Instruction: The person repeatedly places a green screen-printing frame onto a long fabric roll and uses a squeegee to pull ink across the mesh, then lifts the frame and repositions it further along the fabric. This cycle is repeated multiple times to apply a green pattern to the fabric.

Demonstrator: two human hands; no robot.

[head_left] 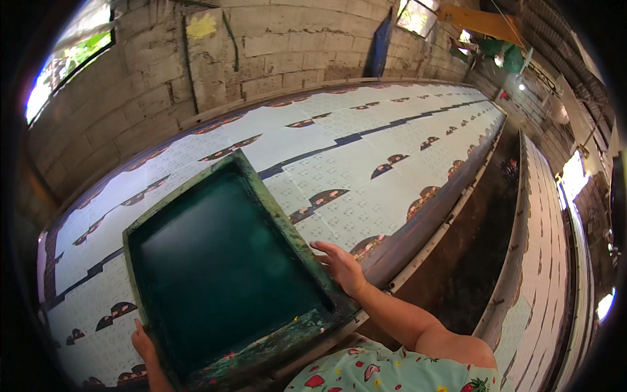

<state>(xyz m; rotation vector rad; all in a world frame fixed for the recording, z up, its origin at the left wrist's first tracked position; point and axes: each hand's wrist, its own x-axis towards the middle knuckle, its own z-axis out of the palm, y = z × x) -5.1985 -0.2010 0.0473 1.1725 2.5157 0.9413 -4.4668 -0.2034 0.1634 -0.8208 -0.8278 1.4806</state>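
A large rectangular screen-printing frame [274,206] with a dark green mesh [215,261] is in front of me, over the near part of the long printing table. Its wooden rim is worn and stained with green paint. My left hand [144,343] grips the left side near the close corner, fingers partly hidden by the rim. At the opposite side, my right hand [341,266] holds the rim, with some fingertips showing over its edge. Pale fabric [418,150] with rows of dark, scalloped floral patches lies beneath and beyond the frame.
The long table's rail [444,225] runs along its right side. Past a dark aisle [457,287] stands a second long table [539,248], also covered in patterned cloth. A block wall [261,52] borders the far left side. An orange sheet [480,25] hangs at the back.
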